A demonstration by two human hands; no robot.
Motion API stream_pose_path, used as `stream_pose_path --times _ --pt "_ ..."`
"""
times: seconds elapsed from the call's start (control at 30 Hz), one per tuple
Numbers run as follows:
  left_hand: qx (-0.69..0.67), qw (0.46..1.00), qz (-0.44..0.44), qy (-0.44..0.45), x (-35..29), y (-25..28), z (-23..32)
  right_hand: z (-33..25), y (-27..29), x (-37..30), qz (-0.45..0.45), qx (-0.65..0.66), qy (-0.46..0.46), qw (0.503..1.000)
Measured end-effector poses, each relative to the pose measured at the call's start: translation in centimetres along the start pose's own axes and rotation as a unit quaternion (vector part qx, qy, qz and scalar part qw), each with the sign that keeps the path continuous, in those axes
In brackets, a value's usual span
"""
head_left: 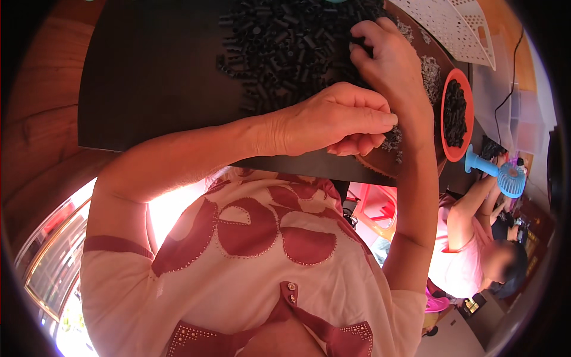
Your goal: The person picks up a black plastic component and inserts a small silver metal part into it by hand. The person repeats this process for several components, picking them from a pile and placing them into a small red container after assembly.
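Note:
My left hand [339, 119] is over the near edge of the dark table, thumb and forefinger pinched together; whatever they hold is too small or hidden to make out. Farther off, my right hand [386, 56] reaches to the right side of a wide heap of short black tubular pieces [291, 47]. Its fingers are bent, with a gap between thumb and forefinger, and nothing shows clearly between them. Small grey pieces [430, 77] lie in loose clumps beside my right wrist, on a brown round-edged tray [375, 166] partly covered by my arms.
An orange-red bowl [458, 116] of black pieces stands right of my right forearm. Past it are a white perforated basket [452, 30] and a small blue fan [499, 172]. A person in pink [467, 256] sits at the right, near a red stool [377, 205].

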State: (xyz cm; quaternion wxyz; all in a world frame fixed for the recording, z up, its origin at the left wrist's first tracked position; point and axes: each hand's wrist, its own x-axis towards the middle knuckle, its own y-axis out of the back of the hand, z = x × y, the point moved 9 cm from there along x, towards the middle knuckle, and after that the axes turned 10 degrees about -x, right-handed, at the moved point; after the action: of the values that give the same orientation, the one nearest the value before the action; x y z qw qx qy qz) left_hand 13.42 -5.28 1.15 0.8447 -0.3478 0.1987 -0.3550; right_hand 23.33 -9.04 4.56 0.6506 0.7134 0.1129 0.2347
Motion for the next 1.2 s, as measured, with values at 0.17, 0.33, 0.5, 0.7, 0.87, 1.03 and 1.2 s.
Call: stream_pose_path --times 0.17,0.33,0.5,0.7,0.87,1.03,1.2 --pt "-0.005 1.000 -0.005 -0.001 0.1 0.1 0.0 -1.4 0.8 0.0 -0.010 -0.006 -0.003 1.000" --pt "-0.011 1.000 0.001 -0.009 0.0 0.2 0.2 -2.9 2.9 0.0 0.046 0.010 0.035 0.998" --pt "-0.020 1.000 -0.010 0.003 0.1 -0.2 0.1 -0.7 1.6 -0.4 0.049 0.060 0.026 0.997" --pt "-0.061 0.998 0.012 0.003 0.0 0.4 0.2 1.5 2.7 -3.3 -0.008 0.385 -0.112 0.916" --pt "-0.126 0.991 0.040 -0.020 0.3 1.2 0.4 1.4 5.5 -6.5 0.046 0.395 -0.104 0.912" --pt "-0.143 0.987 0.057 -0.041 0.2 1.4 1.0 -0.3 7.7 -8.4 0.111 0.313 -0.007 0.943" --pt "-0.132 0.988 0.073 -0.043 0.2 1.4 1.0 0.6 7.5 -9.6 0.133 0.390 -0.054 0.910"
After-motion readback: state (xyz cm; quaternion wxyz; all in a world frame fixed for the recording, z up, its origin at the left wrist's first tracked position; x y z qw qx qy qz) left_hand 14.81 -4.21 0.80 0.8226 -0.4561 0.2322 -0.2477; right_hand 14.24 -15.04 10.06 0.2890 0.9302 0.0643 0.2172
